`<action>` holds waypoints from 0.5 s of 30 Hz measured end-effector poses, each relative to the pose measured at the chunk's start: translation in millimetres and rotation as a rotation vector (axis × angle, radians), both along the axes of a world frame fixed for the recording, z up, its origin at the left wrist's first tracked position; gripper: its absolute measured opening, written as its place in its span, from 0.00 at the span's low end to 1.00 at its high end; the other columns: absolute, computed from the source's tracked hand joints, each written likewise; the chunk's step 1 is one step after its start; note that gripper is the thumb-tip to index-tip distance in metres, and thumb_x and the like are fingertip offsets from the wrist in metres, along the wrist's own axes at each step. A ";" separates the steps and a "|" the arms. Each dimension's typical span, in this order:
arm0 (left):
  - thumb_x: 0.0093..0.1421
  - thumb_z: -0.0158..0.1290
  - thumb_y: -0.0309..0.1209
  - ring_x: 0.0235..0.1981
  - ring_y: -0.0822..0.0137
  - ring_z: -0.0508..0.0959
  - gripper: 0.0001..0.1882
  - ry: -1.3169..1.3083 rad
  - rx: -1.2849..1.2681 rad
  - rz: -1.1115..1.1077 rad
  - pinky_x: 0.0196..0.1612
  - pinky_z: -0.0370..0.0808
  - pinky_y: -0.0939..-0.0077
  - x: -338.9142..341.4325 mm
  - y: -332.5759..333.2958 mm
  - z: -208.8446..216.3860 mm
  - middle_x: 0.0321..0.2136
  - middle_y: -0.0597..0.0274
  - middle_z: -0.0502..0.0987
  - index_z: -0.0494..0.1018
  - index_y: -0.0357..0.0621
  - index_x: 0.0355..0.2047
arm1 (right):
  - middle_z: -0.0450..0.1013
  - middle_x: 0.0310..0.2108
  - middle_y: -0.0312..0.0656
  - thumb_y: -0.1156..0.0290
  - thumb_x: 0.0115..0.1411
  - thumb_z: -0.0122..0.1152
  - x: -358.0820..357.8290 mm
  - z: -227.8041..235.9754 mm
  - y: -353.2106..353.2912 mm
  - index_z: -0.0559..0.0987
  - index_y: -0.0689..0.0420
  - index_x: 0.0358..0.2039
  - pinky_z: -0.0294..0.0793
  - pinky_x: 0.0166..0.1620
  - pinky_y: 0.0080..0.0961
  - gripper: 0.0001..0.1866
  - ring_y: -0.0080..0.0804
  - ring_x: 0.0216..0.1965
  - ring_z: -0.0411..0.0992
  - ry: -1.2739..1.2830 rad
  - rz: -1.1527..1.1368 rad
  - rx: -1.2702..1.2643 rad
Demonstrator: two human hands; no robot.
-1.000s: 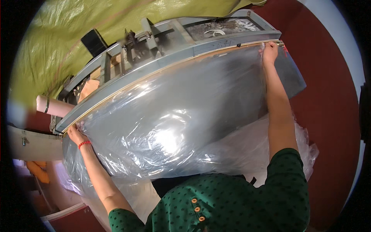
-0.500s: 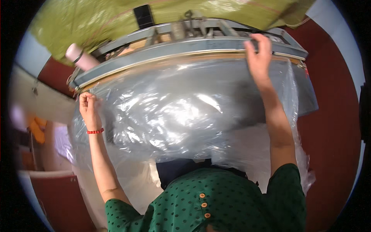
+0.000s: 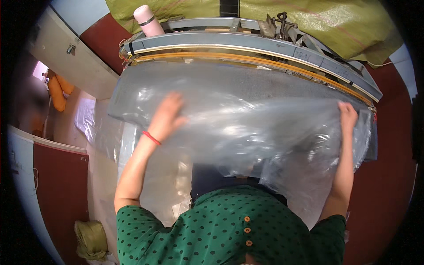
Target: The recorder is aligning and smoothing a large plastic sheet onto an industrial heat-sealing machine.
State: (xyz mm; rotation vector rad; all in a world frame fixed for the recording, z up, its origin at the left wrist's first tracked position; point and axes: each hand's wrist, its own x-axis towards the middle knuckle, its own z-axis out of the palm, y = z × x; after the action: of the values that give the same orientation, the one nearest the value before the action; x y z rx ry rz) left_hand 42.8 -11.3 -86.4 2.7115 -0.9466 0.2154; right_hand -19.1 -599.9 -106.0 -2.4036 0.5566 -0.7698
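A wide clear plastic sheet lies over a dark grey work surface in front of me and drapes toward my lap. At the right, my right hand is closed on the sheet's far edge, which rises in a fold toward it. My left hand, blurred by motion, is over the left part of the sheet with its fingers spread and thumb apart. Whether its palm touches the plastic I cannot tell. A red bead bracelet is on my left wrist.
Beyond the surface runs a long grey metal bar with an orange-yellow strip. A pink bottle and a metal clamp stand behind it. Yellow-green woven sheeting hangs at the back; a rolled yellowish bundle lies low left.
My right hand has come down from the bar and now grips the sheet's edge. My left hand has opened and moved inward over the plastic. The view has turned left.
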 end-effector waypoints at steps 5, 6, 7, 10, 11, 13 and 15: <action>0.48 0.48 0.55 0.60 0.48 0.44 0.38 0.100 0.113 -0.281 0.54 0.44 0.40 -27.6 -52.8 -12.8 0.58 0.56 0.49 0.56 0.52 0.55 | 0.70 0.19 0.43 0.63 0.52 0.55 -81.6 -15.1 -104.3 0.74 0.62 0.26 0.65 0.30 0.24 0.13 0.27 0.23 0.66 0.021 -0.166 -0.136; 0.48 0.48 0.55 0.60 0.48 0.44 0.38 0.171 0.160 -0.253 0.54 0.44 0.40 -18.9 -51.3 -14.7 0.58 0.56 0.49 0.56 0.52 0.55 | 0.70 0.20 0.44 0.62 0.53 0.54 -90.5 -16.5 -114.2 0.74 0.61 0.27 0.65 0.30 0.25 0.13 0.29 0.23 0.67 0.073 -0.210 -0.177; 0.49 0.47 0.54 0.60 0.48 0.44 0.36 0.115 0.178 -0.089 0.53 0.44 0.38 -2.8 -46.5 -15.8 0.58 0.57 0.49 0.55 0.53 0.55 | 0.70 0.20 0.44 0.62 0.53 0.54 -95.7 -16.8 -121.4 0.74 0.61 0.27 0.65 0.30 0.25 0.13 0.29 0.23 0.67 0.065 -0.209 -0.183; 0.51 0.48 0.47 0.59 0.49 0.46 0.30 0.054 0.164 0.299 0.51 0.46 0.33 47.9 -19.8 -22.0 0.59 0.62 0.49 0.56 0.62 0.55 | 0.70 0.21 0.46 0.60 0.53 0.54 -100.9 -17.7 -131.0 0.74 0.59 0.27 0.65 0.30 0.26 0.14 0.33 0.23 0.68 0.111 -0.221 -0.197; 0.52 0.46 0.49 0.60 0.51 0.46 0.30 0.077 0.172 0.371 0.50 0.44 0.31 63.1 -10.9 -22.0 0.59 0.64 0.48 0.55 0.63 0.55 | 0.71 0.22 0.46 0.59 0.53 0.53 -100.0 -18.2 -132.5 0.74 0.59 0.28 0.65 0.30 0.27 0.14 0.35 0.24 0.68 0.122 -0.233 -0.228; 0.53 0.47 0.46 0.59 0.52 0.49 0.26 0.062 0.174 0.438 0.53 0.49 0.40 80.9 -3.0 -20.4 0.57 0.60 0.52 0.61 0.60 0.52 | 0.71 0.22 0.47 0.59 0.53 0.53 -98.6 -19.8 -134.8 0.74 0.58 0.29 0.65 0.30 0.27 0.14 0.36 0.24 0.68 0.152 -0.243 -0.257; 0.53 0.49 0.40 0.53 0.52 0.61 0.20 -0.117 -0.035 0.319 0.51 0.60 0.58 74.4 -0.5 -16.7 0.51 0.56 0.63 0.67 0.51 0.47 | 0.71 0.24 0.48 0.57 0.53 0.52 -98.8 -21.9 -138.2 0.74 0.56 0.30 0.66 0.31 0.29 0.15 0.41 0.25 0.69 0.149 -0.227 -0.233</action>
State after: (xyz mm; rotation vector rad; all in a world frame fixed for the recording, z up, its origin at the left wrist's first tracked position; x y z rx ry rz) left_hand 117.2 -11.9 -103.1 2.8295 -0.5255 0.4503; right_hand -117.9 -738.0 -127.9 -2.6585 0.8529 -0.7913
